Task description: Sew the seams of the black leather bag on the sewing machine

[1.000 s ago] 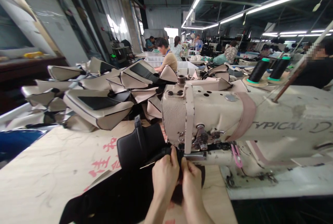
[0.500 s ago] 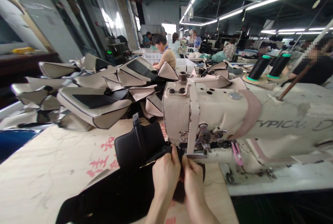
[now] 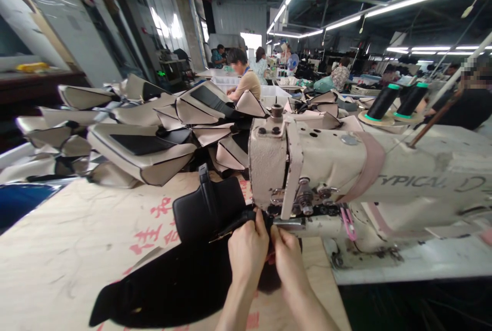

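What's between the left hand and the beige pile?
In the head view, the black piece with its strap, then some tabletop, lies between the left hand and the beige pile.

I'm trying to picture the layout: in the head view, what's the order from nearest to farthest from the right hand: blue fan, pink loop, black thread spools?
1. Pink loop: right of the right hand, under the sewing machine's arm.
2. Black thread spools: beyond the machine, rightward.
3. Blue fan: far background.
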`<state>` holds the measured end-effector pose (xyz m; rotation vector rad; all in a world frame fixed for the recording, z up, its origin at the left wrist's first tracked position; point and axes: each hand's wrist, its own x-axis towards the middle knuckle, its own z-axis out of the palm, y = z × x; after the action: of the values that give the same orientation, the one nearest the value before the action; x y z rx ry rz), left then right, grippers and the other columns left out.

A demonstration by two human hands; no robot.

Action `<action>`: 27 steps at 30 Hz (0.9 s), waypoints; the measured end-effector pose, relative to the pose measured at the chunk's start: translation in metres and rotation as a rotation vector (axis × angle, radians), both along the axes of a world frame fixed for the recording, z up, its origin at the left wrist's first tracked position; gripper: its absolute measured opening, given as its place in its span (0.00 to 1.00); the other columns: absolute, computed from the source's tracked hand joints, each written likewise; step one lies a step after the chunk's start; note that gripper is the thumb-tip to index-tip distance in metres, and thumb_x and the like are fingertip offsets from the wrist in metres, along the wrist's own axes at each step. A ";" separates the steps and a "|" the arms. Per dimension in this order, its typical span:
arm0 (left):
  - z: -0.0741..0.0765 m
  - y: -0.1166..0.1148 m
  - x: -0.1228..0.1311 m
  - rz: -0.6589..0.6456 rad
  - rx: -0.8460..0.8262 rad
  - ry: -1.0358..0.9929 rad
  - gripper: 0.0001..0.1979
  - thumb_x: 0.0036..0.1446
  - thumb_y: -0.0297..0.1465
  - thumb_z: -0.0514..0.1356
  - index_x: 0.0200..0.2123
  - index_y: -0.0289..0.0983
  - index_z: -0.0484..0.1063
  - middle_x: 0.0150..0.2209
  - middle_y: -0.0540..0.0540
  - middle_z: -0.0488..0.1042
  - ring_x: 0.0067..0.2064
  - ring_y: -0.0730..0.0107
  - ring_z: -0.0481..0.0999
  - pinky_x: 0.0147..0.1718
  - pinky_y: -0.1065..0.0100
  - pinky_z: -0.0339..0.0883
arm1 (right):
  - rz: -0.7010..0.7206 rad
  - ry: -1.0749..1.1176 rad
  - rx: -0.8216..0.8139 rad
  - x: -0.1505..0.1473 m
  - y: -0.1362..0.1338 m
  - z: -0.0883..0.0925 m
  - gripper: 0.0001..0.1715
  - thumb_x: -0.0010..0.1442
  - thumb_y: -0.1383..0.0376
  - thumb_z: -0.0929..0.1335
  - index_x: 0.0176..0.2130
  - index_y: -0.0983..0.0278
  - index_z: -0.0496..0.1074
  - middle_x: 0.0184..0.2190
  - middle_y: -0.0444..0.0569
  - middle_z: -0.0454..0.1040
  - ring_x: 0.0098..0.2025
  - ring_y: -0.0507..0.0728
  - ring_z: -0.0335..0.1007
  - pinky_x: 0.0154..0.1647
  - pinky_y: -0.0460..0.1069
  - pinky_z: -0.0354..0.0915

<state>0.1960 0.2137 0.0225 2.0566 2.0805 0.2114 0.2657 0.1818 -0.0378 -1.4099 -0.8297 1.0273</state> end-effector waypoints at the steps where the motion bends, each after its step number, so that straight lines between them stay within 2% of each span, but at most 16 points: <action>1: 0.001 0.000 0.000 0.010 0.007 -0.009 0.22 0.62 0.34 0.44 0.28 0.32 0.74 0.29 0.39 0.77 0.31 0.62 0.77 0.26 0.70 0.58 | 0.009 -0.012 -0.001 0.001 0.001 0.000 0.26 0.57 0.47 0.59 0.22 0.65 0.64 0.15 0.43 0.63 0.19 0.50 0.55 0.19 0.43 0.52; 6: 0.004 0.002 0.001 -0.003 0.018 -0.022 0.22 0.61 0.34 0.44 0.29 0.32 0.75 0.30 0.37 0.77 0.31 0.63 0.77 0.27 0.70 0.59 | 0.024 -0.064 -0.025 0.002 0.003 0.003 0.28 0.57 0.46 0.59 0.18 0.64 0.61 0.12 0.42 0.61 0.15 0.49 0.53 0.16 0.44 0.50; 8: 0.004 0.002 0.001 0.009 0.018 -0.033 0.22 0.61 0.35 0.44 0.28 0.32 0.75 0.29 0.37 0.77 0.31 0.63 0.77 0.27 0.70 0.60 | 0.081 -0.102 -0.029 0.009 -0.004 0.008 0.29 0.58 0.46 0.58 0.19 0.64 0.62 0.11 0.42 0.60 0.14 0.49 0.55 0.16 0.44 0.52; 10: 0.003 0.003 0.001 0.029 0.029 -0.036 0.23 0.61 0.35 0.44 0.28 0.32 0.75 0.29 0.37 0.78 0.31 0.62 0.77 0.28 0.70 0.60 | 0.059 -0.234 -0.008 0.029 -0.021 0.017 0.28 0.59 0.47 0.58 0.22 0.65 0.66 0.12 0.42 0.63 0.15 0.50 0.59 0.17 0.43 0.54; 12: 0.002 0.004 0.001 0.043 0.043 -0.034 0.24 0.62 0.36 0.43 0.28 0.32 0.76 0.30 0.36 0.78 0.32 0.60 0.77 0.28 0.69 0.60 | -0.124 -0.494 0.073 0.066 -0.046 0.027 0.25 0.60 0.50 0.59 0.26 0.65 0.70 0.16 0.44 0.67 0.19 0.50 0.64 0.22 0.43 0.58; 14: 0.000 0.005 0.001 0.041 0.055 -0.036 0.26 0.62 0.36 0.42 0.28 0.32 0.76 0.30 0.36 0.78 0.32 0.59 0.77 0.28 0.68 0.60 | -0.419 -0.839 0.240 0.120 -0.075 0.034 0.19 0.59 0.54 0.62 0.30 0.65 0.72 0.25 0.49 0.73 0.27 0.53 0.69 0.31 0.45 0.63; 15: 0.000 0.005 0.001 0.040 0.059 -0.038 0.26 0.62 0.37 0.41 0.27 0.32 0.76 0.30 0.36 0.78 0.32 0.58 0.77 0.27 0.68 0.59 | -0.621 -1.014 0.318 0.150 -0.090 0.037 0.19 0.58 0.54 0.63 0.33 0.67 0.73 0.29 0.53 0.74 0.32 0.56 0.71 0.38 0.48 0.64; 16: -0.001 0.005 0.001 0.039 0.062 -0.039 0.27 0.62 0.37 0.41 0.27 0.32 0.76 0.29 0.36 0.78 0.32 0.58 0.77 0.27 0.68 0.59 | -0.810 -1.168 0.328 0.181 -0.103 0.038 0.19 0.58 0.56 0.63 0.37 0.69 0.73 0.33 0.57 0.74 0.37 0.60 0.70 0.42 0.51 0.63; 17: -0.001 0.006 0.001 0.038 0.065 -0.039 0.27 0.62 0.37 0.40 0.27 0.32 0.75 0.29 0.36 0.78 0.32 0.58 0.77 0.27 0.68 0.59 | -0.871 -1.306 0.315 0.210 -0.115 0.037 0.22 0.57 0.56 0.63 0.41 0.71 0.72 0.37 0.61 0.73 0.43 0.65 0.69 0.46 0.55 0.62; 18: -0.002 0.006 0.000 0.037 0.067 -0.039 0.27 0.62 0.38 0.40 0.27 0.32 0.75 0.29 0.37 0.78 0.31 0.58 0.77 0.26 0.67 0.58 | -0.848 -1.418 0.289 0.236 -0.124 0.035 0.25 0.57 0.55 0.63 0.44 0.73 0.70 0.41 0.63 0.72 0.46 0.68 0.67 0.48 0.57 0.61; 21: -0.004 0.006 0.000 0.030 0.074 -0.028 0.28 0.63 0.38 0.40 0.27 0.33 0.75 0.29 0.37 0.78 0.31 0.58 0.77 0.26 0.67 0.57 | -0.583 -1.627 0.267 0.285 -0.140 0.022 0.29 0.59 0.53 0.59 0.50 0.71 0.67 0.46 0.61 0.70 0.49 0.68 0.66 0.54 0.62 0.57; 23: -0.004 0.006 0.000 0.029 0.081 -0.018 0.28 0.63 0.38 0.40 0.26 0.33 0.75 0.29 0.37 0.78 0.32 0.59 0.77 0.26 0.67 0.57 | -0.528 -1.664 0.298 0.291 -0.141 0.010 0.30 0.60 0.53 0.58 0.55 0.70 0.63 0.50 0.59 0.67 0.52 0.67 0.63 0.56 0.63 0.54; 27: -0.002 0.006 0.001 0.022 0.074 0.006 0.27 0.63 0.37 0.40 0.27 0.33 0.75 0.29 0.38 0.78 0.32 0.60 0.77 0.26 0.68 0.57 | -0.652 -1.599 0.360 0.273 -0.136 -0.018 0.28 0.59 0.63 0.62 0.58 0.70 0.58 0.54 0.59 0.64 0.56 0.66 0.59 0.55 0.60 0.57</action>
<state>0.1967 0.2199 0.0206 2.0793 2.1299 0.2901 0.5391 0.0460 -0.0562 -1.8251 -1.3582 -0.9392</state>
